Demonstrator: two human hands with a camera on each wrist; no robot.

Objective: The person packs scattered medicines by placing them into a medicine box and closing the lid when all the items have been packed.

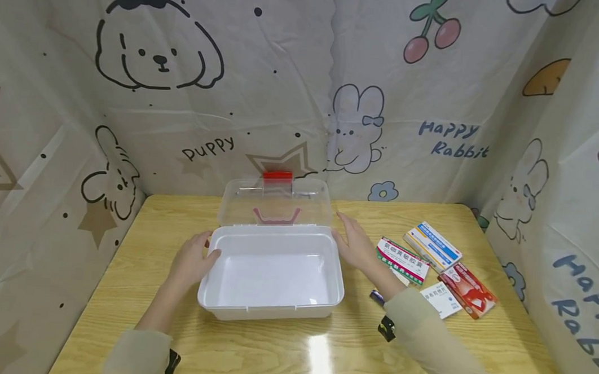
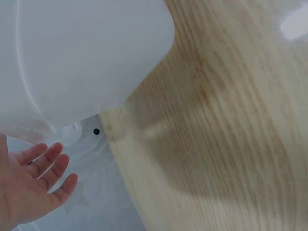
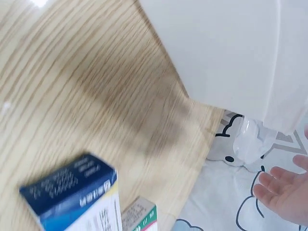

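Observation:
A white plastic box [image 1: 270, 312] stands on the table with its clear lid [image 1: 238, 198] tipped back, showing a red latch [image 1: 278, 176] and a pink handle [image 1: 277, 220]. Nothing lies inside the box. My left hand [image 1: 192, 260] is at its left side, the thumb overlapping the rim and the fingers loosely spread beside the wall. On the opposite side my right hand [image 1: 356, 245] has its thumb right at the back right corner, its other fingers extended past the rim. Both wrist views show relaxed fingers, not curled round the box.
Right of the box lie several medicine boxes: a white and pink one [image 1: 402, 261], a blue and white one [image 1: 433, 245], a red one [image 1: 469, 289] and a white one [image 1: 441, 299]. A dark-ended carton [image 1: 377, 297] is partly behind my right forearm. Printed cloth [image 1: 284, 96] surrounds the wooden table [image 1: 250, 354].

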